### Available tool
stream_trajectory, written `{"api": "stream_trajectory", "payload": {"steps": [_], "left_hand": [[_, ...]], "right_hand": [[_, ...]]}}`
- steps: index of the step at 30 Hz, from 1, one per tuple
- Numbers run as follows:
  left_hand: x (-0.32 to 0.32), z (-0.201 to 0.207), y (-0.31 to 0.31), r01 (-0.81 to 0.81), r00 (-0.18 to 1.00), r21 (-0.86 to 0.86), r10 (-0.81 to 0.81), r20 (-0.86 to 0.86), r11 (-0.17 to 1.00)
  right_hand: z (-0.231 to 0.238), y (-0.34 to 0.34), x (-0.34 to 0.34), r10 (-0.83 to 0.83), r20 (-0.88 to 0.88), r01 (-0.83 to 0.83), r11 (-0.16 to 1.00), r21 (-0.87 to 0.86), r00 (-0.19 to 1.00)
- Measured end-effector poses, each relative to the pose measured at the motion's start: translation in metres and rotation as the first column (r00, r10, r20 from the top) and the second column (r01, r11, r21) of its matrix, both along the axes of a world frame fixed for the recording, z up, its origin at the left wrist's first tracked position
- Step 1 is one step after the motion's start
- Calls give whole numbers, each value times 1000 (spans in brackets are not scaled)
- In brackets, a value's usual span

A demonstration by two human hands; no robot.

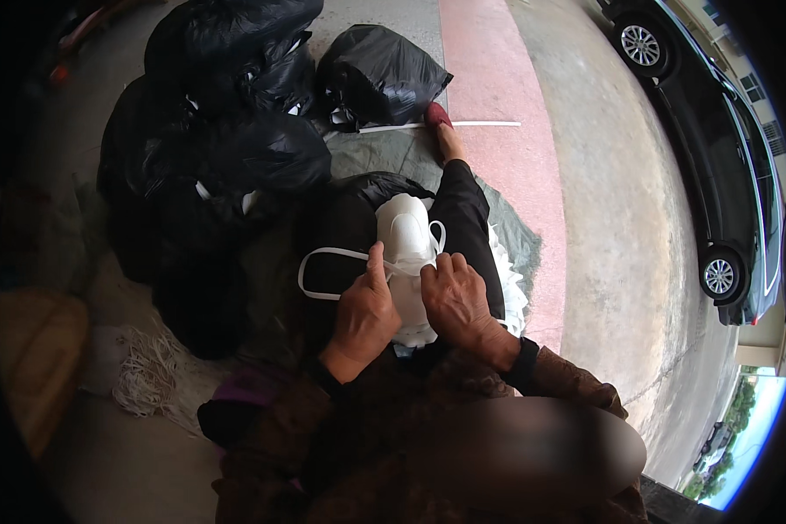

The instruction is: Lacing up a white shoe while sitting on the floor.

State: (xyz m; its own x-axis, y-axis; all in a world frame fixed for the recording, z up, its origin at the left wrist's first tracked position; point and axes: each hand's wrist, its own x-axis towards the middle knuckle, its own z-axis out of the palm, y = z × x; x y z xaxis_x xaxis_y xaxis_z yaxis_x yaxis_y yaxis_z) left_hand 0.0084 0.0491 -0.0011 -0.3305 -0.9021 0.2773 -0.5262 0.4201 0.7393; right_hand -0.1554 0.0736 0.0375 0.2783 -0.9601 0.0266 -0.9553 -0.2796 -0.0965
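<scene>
A white shoe [404, 225] rests on my lap between my legs, its toe pointing away from me. White shoelace [332, 251] runs across its front, with a wide loop out to the left and a smaller one on the right. My left hand [367, 316] is closed at the shoe's left side, thumb pointing up against the lace. From the right, my right hand [459, 301] pinches the lace over the middle of the shoe. The fingertips hide where the lace crosses, and the hands cover part of the shoe's heel end.
Several stuffed black plastic bags [262, 153] are heaped at the left, and another black bag [380, 74] stands ahead. A bundle of white laces [153, 371] lies at left. White pieces [511, 275] are stacked beside my right leg. A dark car [703, 148] is parked far right.
</scene>
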Motion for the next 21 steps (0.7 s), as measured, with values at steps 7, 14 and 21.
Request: {"api": "stream_trajectory", "payload": {"steps": [7,14,21], "left_hand": [[12,6,-7,1,999,-65,2,42,998],[10,6,-8,100,983,-52,-91,158,994],[17,-9,-17,135,948,164,-80,-307,977]], "right_hand": [[-13,-12,-12,122,114,-132,987,87,986],[-19,-4,-8,139,-88,-133,988,74,986],[-42,0,-15,-38,562,12,999,50,826]]}}
